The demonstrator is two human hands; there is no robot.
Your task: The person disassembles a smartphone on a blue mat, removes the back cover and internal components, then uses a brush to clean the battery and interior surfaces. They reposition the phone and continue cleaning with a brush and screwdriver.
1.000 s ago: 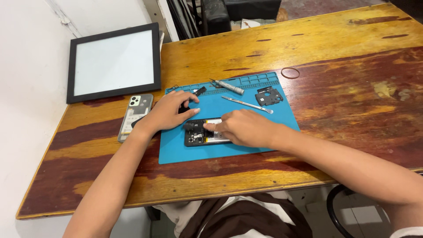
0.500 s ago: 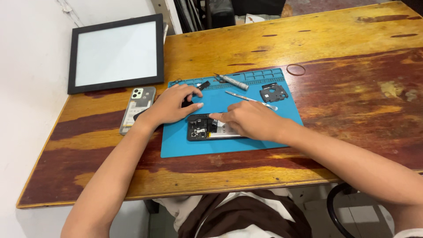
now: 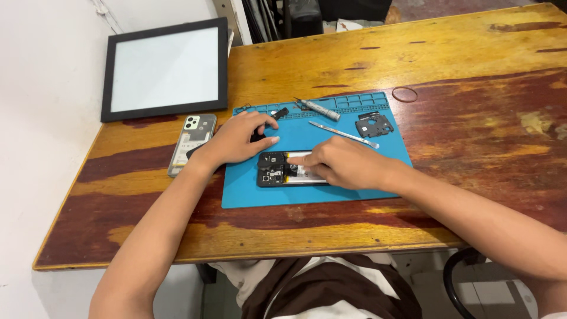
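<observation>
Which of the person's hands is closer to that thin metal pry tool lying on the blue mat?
Right. The right hand rests on the opened phone just below the thin metal pry tool; the left hand lies farther off, toward the mat's left side.
</observation>
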